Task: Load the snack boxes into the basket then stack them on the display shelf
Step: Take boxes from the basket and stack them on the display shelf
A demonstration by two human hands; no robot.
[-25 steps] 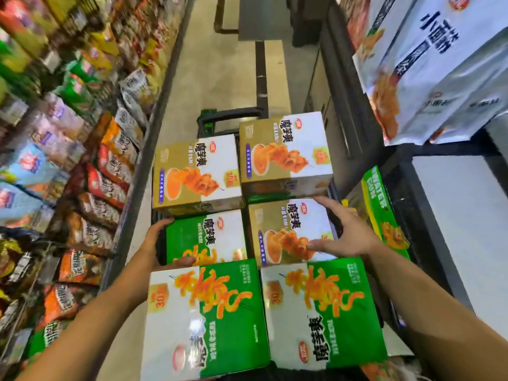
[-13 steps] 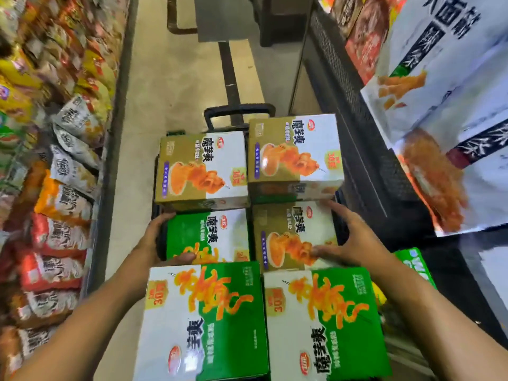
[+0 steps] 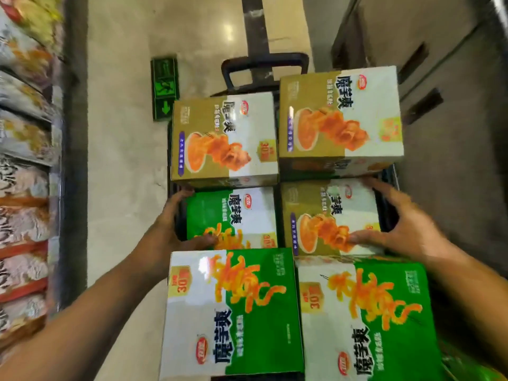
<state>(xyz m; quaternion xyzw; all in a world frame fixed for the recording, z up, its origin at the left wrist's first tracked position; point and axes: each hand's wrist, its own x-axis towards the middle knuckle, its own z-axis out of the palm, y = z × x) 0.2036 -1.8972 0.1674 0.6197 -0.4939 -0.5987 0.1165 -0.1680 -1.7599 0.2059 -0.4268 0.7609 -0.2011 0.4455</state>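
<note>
A black basket (image 3: 389, 179) holds several snack boxes stacked in two layers. Two gold boxes (image 3: 222, 138) (image 3: 341, 116) lie on top at the far end, and two green boxes (image 3: 231, 312) (image 3: 368, 320) on top at the near end. Between them, lower down, sit a green box (image 3: 236, 213) and a gold box (image 3: 330, 213). My left hand (image 3: 176, 224) grips the basket's left rim with its thumb on the lower green box. My right hand (image 3: 404, 224) holds the right rim, thumb on the lower gold box. The basket's pull handle (image 3: 264, 64) sticks out at the far end.
Shelves of snack bags (image 3: 24, 188) line the left side of the aisle. A grey cabinet with dark slots (image 3: 439, 78) stands on the right. A green exit sign (image 3: 165, 89) is set in the beige floor beyond the basket.
The view has tipped down and moved along the aisle; the white packages on the right shelf have left the frame. Both hands keep the same hold on the basket's sides.
</note>
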